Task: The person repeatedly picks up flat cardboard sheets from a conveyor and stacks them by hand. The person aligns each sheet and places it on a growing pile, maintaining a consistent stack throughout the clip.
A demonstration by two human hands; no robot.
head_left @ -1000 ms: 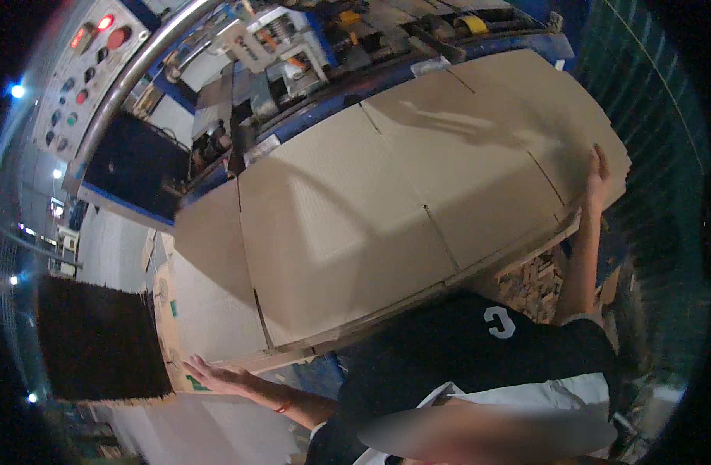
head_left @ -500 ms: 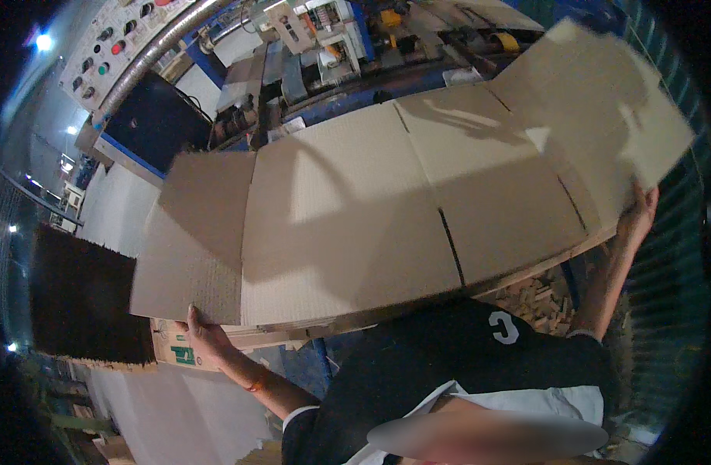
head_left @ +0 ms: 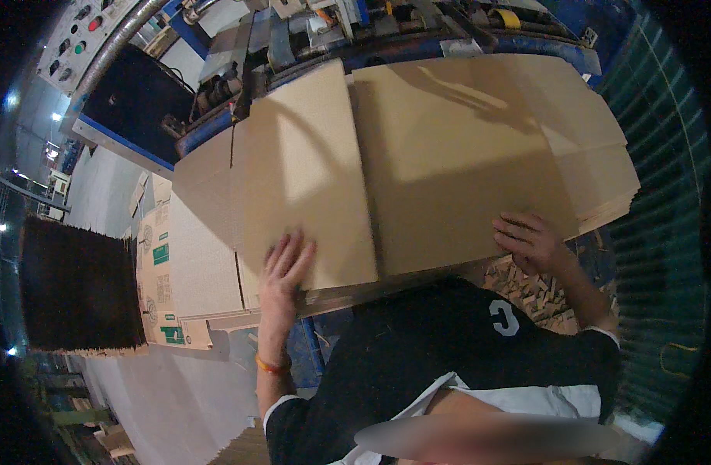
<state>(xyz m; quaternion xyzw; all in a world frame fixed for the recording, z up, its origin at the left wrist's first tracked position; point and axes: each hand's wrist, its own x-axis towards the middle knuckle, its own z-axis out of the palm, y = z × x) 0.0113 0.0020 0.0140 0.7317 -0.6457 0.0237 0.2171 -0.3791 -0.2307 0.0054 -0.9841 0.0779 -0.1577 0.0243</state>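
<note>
A brown corrugated cardboard box blank [head_left: 464, 178] lies folded on a stack of flat cardboard. Its two side panels are turned inward, and a narrow dark gap runs between their edges. On the left folded panel [head_left: 324, 178], near its front edge, rests my left hand [head_left: 286, 263], open with fingers spread. My right hand [head_left: 530, 240] is laid over the near edge of the right panel, fingers stretched out and slightly apart; its thumb side is partly hidden. Both palms face down on the board.
A machine [head_left: 324, 54] with rollers stands behind the stack, with a button control panel [head_left: 84, 39] at far left. Printed cardboard [head_left: 158, 267] and a dark-faced stack [head_left: 80, 287] are to the left. Cardboard scraps [head_left: 526, 287] lie below right; a green corrugated wall [head_left: 657, 194] borders the right.
The opened-out blank now lies with both side panels folded inward. Both hands moved from its outer ends toward the middle, and my fingers now press on top instead of gripping the ends.
</note>
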